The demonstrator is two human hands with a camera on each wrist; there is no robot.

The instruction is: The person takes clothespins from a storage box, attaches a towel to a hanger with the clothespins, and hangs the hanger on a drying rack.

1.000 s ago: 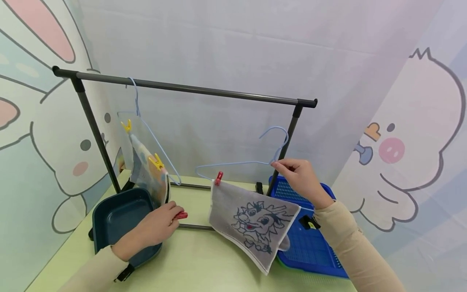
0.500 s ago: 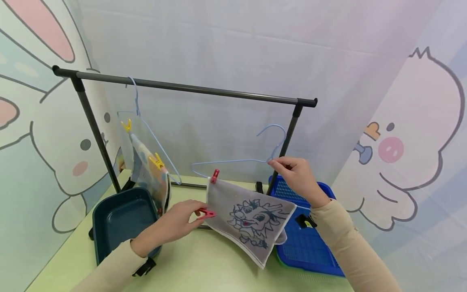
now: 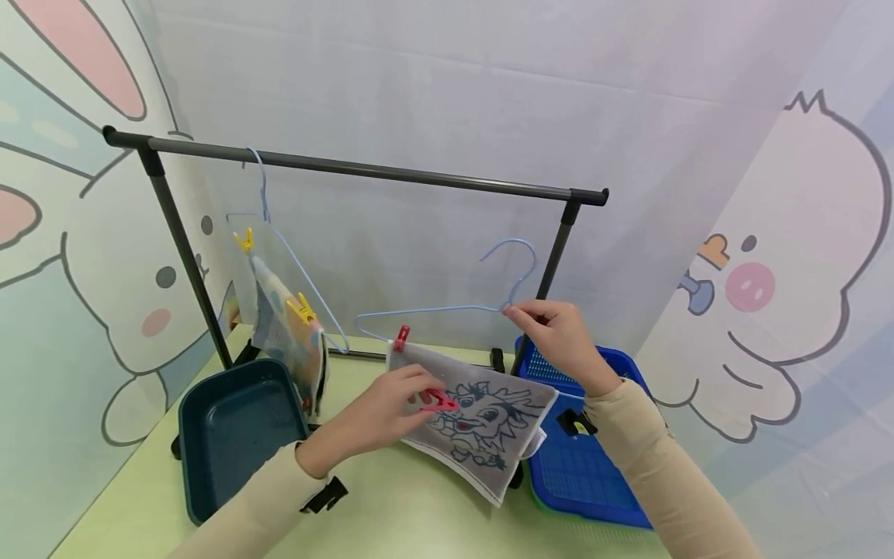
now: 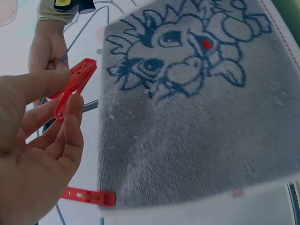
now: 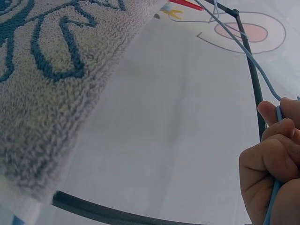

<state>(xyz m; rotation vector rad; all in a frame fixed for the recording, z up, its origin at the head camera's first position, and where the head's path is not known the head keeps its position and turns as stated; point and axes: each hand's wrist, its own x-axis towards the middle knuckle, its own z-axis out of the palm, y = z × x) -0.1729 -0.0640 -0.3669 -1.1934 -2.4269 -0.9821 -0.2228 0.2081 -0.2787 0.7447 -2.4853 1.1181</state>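
My left hand [image 3: 380,407] pinches a red clothespin [image 3: 440,401] between thumb and fingers, in front of a grey towel [image 3: 482,466] with a dark blue cartoon dragon. In the left wrist view that clothespin [image 4: 77,86] is beside the towel's edge. My right hand [image 3: 562,338] grips a light blue wire hanger [image 3: 433,310] just below its hook. The towel hangs from this hanger, its left corner fastened by another red clothespin [image 3: 401,338]. At the towel's right corner no clothespin shows. In the right wrist view the hanger wire [image 5: 262,77] passes through my curled fingers.
A dark rack rail [image 3: 363,168] spans the back. On its left hangs another blue hanger [image 3: 300,272] with a patterned cloth [image 3: 286,341] held by yellow clothespins [image 3: 302,308]. A dark teal basin [image 3: 240,419] stands at left, a blue basket [image 3: 587,481] at right.
My left hand has moved right with the red clothespin, from beside the basin to in front of the towel. The right hand and hanger have shifted slightly left.
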